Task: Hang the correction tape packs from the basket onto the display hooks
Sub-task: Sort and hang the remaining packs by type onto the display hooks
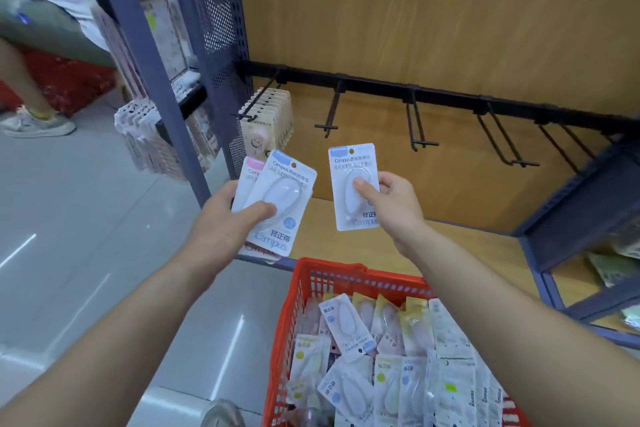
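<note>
My left hand (225,222) grips a small stack of correction tape packs (280,201), a blue-topped one in front and a pink-topped one behind. My right hand (391,204) pinches a single blue-topped pack (353,180), held upright just below an empty black display hook (329,118). Further empty hooks (417,128) hang from the black rail (450,94) to the right. The red basket (294,308) below my arms holds several more packs (346,326) in blue, yellow and pink.
The leftmost hook (258,104) carries several beige packs. The wooden back panel and shelf (467,239) lie behind my hands. A grey upright post (152,73) stands at left. A person's leg and shoe (38,121) are on the floor at far left.
</note>
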`<state>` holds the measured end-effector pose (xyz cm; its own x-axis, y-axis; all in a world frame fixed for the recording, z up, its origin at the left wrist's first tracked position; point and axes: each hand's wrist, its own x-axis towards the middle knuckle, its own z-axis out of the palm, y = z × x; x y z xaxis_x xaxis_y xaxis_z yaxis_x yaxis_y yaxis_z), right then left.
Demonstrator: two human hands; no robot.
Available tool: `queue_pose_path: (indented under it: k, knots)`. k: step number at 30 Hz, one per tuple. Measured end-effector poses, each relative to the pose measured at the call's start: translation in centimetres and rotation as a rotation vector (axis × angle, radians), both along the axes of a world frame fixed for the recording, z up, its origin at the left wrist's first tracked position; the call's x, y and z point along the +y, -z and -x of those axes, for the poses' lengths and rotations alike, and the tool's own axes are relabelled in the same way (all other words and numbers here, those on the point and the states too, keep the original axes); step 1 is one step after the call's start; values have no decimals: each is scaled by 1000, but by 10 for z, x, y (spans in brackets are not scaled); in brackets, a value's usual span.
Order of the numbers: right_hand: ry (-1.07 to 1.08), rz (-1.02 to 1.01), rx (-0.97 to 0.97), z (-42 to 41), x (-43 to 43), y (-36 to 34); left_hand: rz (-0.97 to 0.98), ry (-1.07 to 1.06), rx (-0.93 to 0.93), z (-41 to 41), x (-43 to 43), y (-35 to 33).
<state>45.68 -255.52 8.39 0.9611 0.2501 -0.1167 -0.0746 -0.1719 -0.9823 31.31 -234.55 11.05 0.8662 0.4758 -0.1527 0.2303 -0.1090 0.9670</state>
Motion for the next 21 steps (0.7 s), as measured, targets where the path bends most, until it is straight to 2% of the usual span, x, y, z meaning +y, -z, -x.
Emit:
queue_pose_path:
  k: [9,13,21]
  knots:
    - [16,25,-26,-48,65,20,44,-32,-39,-7,33,14]
    - [76,-38,-40,-50,69,27,81,-33,-42,-9,34,16]
    - [107,-34,0,-57,69,39,67,-18,-43,-14,29,20]
